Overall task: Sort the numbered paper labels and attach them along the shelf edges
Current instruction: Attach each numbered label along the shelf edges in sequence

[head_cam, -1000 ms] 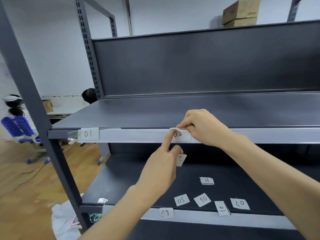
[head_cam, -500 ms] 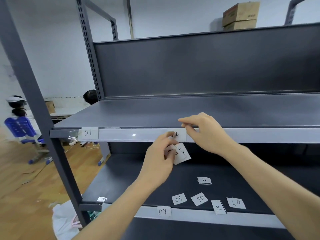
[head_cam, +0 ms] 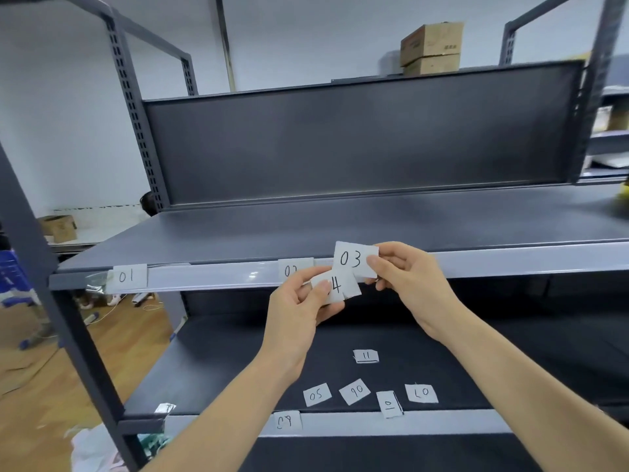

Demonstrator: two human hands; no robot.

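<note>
- Dark grey steel shelving rack (head_cam: 340, 137): standing before both hands; brown cardboard boxes (head_cam: 431, 46) sitting high above them.
- Pale grey plastic edge strip (head_cam: 211, 275): running just behind the hands, carrying white paper label "01" (head_cam: 126, 276) and label "02" (head_cam: 292, 269) to their left.
- Left hand (head_cam: 296, 315), right hand (head_cam: 408, 277): working close together, each pinching one slip.
- White paper label "03" (head_cam: 352, 258) in right fingers, label "04" (head_cam: 337, 286) in left: seeming featherlight, floppy, tearable; pinching a corner is looking safest.
- Loose white paper labels (head_cam: 355, 391): lying on the lower shelf, below the hands.
</note>
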